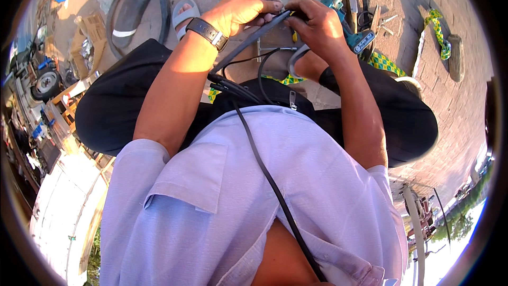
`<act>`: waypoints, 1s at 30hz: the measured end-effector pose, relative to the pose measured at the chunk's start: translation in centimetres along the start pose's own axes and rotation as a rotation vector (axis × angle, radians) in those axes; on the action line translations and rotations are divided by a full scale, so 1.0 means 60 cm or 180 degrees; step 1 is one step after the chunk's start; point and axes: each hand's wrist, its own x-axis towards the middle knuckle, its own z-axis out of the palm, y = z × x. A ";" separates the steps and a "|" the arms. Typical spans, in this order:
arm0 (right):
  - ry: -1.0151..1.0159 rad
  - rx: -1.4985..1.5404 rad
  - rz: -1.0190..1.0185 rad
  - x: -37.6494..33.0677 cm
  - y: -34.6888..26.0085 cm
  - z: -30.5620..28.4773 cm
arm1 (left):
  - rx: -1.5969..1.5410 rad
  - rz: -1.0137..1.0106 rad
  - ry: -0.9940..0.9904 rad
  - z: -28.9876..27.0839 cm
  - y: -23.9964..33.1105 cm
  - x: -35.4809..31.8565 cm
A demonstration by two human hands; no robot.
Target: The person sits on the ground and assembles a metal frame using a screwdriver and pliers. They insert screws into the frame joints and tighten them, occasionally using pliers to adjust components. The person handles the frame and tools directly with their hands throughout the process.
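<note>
In front of my knees, both hands meet at the tip of a dark grey cable (pixel 248 40) that slants up from my lap. My left hand (pixel 247 9), with a watch strap on its wrist, has thumb and fingers closed by the cable's tip. Pinched round that same end is my right hand (pixel 316 20); the fingertips partly hide it. Thinner black cords (pixel 238 91) lie bunched on my lap. Another black cord (pixel 263 164) runs down over my shirt. Below the hands, a small tool with a yellow part (pixel 294 36) shows on the ground.
A teal cordless drill (pixel 362 40) lies right of my right hand, beside several hand tools. A black rubber ring (pixel 165 18) and a cardboard box (pixel 94 34) are at the left. Yellow-green patterned strap (pixel 389 63) and a rough block (pixel 456 59) lie at the right.
</note>
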 end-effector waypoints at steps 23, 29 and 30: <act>0.0063 -0.0153 -0.0198 0.006 0.013 0.008 | 0.2096 0.1698 0.0866 0.020 -0.006 -0.054; 0.0149 -0.0102 -0.0244 0.018 0.012 0.017 | 0.2490 0.1918 0.1288 0.035 -0.028 -0.053; 0.0121 -0.0196 -0.0290 0.022 0.014 0.018 | 0.2599 0.1879 0.1370 0.036 -0.032 -0.051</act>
